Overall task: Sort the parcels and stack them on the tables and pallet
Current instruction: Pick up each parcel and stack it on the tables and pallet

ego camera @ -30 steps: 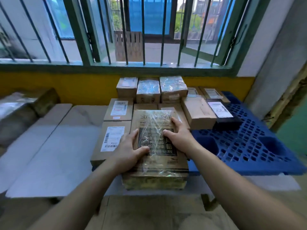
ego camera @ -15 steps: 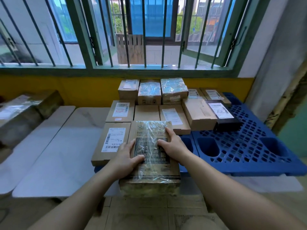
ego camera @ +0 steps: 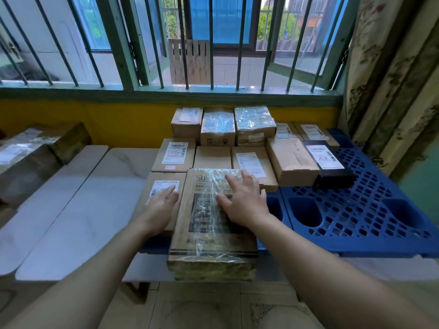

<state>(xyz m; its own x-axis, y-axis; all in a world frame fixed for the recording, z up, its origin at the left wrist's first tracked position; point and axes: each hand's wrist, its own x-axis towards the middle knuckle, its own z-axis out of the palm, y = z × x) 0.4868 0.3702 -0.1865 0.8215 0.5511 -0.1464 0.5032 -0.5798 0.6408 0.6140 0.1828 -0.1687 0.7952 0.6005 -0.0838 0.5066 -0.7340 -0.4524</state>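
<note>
A green-painted window frame (ego camera: 128, 43) spans the far wall, fronted by thin dark metal bars (ego camera: 240, 43). Below it runs a yellow painted wall band (ego camera: 118, 122). Outside stands a pale slatted wooden panel (ego camera: 190, 60), perhaps a crate, before a blue sheet wall (ego camera: 221, 17) and green foliage (ego camera: 280, 24). A worn, floral-patterned beige curtain (ego camera: 384, 79) hangs at right. Beige floor tiles (ego camera: 202, 293) lie nearest.

Glossy clear film wraps the cardboard parcel (ego camera: 211, 224) (crinkled, catching light), beside a perforated blue plastic pallet (ego camera: 361, 210).
</note>
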